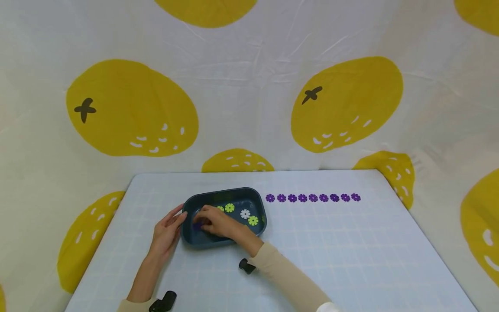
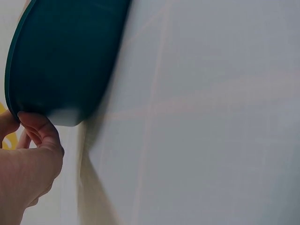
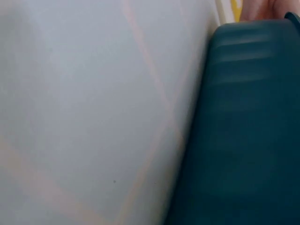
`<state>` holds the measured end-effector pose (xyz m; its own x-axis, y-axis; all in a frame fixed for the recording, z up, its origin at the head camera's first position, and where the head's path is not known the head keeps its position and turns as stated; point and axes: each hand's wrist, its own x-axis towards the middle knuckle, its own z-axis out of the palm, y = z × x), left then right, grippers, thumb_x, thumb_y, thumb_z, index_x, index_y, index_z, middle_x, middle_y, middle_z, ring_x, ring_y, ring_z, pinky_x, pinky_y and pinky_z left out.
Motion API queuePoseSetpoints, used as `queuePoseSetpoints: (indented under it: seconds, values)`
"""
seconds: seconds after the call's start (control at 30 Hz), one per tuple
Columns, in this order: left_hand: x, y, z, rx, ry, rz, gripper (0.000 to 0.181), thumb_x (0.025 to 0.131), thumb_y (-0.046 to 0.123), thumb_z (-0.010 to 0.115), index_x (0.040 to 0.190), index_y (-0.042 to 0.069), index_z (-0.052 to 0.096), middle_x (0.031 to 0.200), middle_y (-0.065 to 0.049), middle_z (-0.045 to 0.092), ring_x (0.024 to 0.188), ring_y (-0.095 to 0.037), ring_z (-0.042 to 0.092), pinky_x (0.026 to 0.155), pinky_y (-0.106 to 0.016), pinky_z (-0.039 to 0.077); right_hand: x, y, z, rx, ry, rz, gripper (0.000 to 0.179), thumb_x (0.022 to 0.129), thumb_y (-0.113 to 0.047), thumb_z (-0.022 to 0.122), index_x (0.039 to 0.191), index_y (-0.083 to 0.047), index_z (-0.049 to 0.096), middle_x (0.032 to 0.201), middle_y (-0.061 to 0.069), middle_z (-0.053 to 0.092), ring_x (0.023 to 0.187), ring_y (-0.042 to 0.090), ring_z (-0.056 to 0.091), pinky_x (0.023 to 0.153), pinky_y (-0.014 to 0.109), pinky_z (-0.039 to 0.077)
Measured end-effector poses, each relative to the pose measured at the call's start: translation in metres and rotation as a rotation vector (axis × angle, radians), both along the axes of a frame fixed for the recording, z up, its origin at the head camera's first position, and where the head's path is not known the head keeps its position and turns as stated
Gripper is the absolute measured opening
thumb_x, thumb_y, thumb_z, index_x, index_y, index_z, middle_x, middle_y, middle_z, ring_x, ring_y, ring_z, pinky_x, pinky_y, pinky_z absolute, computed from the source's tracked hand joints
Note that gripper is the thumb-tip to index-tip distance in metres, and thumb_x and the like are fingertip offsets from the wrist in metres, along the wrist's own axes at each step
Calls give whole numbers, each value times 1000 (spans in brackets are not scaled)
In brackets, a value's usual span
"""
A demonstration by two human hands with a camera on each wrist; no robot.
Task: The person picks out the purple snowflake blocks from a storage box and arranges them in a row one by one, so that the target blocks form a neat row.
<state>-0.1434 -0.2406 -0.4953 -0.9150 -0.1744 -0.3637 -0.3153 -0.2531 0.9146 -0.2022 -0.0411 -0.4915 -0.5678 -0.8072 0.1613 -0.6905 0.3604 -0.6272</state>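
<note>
A dark teal tray (image 1: 224,245) stands on the table. My left hand (image 1: 165,234) holds its left end, with the thumb over the rim and the fingers outside; in the left wrist view the left hand (image 2: 35,159) pinches the rim of the tray (image 2: 65,61). My right hand (image 1: 218,222) reaches down into the tray's left part, fingers and thumb curled about a purple flower-shaped disc (image 1: 197,226), which is partly hidden. Yellow-green flower discs (image 1: 229,208) and a white flower disc (image 1: 245,214) lie in the tray. The right wrist view shows the tray's outer wall (image 3: 248,117).
Several purple flower discs (image 1: 313,198) form a straight row on the table, right of the tray. The white table (image 1: 351,251) has a faint grid pattern. Behind it hangs a white cloth (image 1: 249,108) printed with large yellow fruit.
</note>
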Motion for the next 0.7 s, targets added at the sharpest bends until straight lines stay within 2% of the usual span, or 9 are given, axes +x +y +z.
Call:
queuePoseSetpoints:
  seconds: [0.2, 0.43, 0.7]
  values:
    - [1, 1, -1, -1, 17, 12, 61, 95, 29, 77, 150, 13, 54, 98, 11, 69, 77, 1, 60, 62, -13, 44, 0, 4, 0, -67, 7, 7, 21, 98, 3, 66, 117, -3, 73, 114, 9, 68, 101, 13, 60, 91, 15, 46]
    - [2, 1, -2, 0, 37, 18, 59, 95, 28, 77, 148, 13, 55, 97, 11, 69, 75, 1, 59, 60, -13, 44, -1, 9, -1, -178, 5, -49, 19, 98, 4, 66, 115, -2, 73, 110, 9, 66, 99, 15, 64, 89, 15, 48]
    - [2, 4, -1, -3, 29, 21, 58, 96, 28, 76, 148, 14, 56, 96, 10, 69, 77, 0, 59, 61, -13, 44, -4, 22, 1, -388, 17, -109, 22, 96, 6, 68, 118, 1, 69, 110, 13, 66, 98, 20, 66, 88, 19, 53]
